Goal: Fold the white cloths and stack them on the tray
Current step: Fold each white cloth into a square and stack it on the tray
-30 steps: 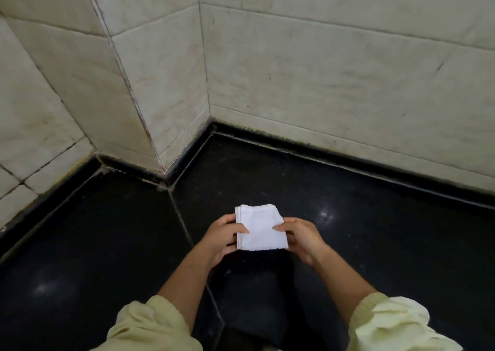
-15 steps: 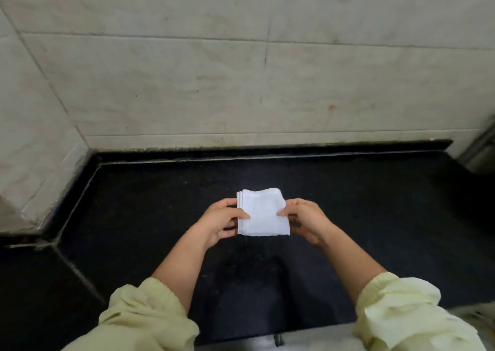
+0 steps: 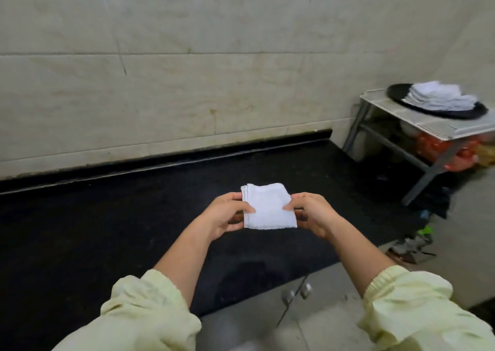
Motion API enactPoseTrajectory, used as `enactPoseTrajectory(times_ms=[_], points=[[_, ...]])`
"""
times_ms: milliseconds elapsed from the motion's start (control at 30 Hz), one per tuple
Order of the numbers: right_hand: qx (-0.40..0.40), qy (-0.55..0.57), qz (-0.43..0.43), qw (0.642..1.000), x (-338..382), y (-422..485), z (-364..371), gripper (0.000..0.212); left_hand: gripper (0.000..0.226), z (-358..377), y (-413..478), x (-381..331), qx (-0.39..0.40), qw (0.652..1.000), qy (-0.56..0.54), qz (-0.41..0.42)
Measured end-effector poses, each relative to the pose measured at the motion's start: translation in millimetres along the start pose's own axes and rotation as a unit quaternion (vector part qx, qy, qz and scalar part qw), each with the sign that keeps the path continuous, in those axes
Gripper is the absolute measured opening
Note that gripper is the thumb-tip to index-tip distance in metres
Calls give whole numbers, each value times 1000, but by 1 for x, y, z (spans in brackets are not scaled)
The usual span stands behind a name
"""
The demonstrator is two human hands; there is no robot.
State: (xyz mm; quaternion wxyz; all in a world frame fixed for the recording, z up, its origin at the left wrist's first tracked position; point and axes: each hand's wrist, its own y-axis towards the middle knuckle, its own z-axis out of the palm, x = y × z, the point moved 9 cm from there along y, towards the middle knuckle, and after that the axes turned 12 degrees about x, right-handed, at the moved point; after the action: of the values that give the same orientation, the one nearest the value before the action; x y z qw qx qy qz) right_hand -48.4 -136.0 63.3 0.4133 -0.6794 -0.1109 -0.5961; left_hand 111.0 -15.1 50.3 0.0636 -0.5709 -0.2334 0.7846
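The left hand and right hand pinch 1 folded white cloth by its sides, well apart from the tray stacked with cloths.

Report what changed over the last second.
The view swung right: the wall corner left the frame, and a black tray with stacked white cloths on a metal table came in. Unchanged: the left hand and right hand pinch the folded cloth by its sides.

Pale wall, perhaps tiled; black counter
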Motion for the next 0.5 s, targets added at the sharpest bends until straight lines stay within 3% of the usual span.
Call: enactPoseTrajectory(times_ms=[500], points=[[-100, 41, -58, 992, 47, -8, -242, 21, 45, 203, 155, -66, 85, 993, 84, -2]])
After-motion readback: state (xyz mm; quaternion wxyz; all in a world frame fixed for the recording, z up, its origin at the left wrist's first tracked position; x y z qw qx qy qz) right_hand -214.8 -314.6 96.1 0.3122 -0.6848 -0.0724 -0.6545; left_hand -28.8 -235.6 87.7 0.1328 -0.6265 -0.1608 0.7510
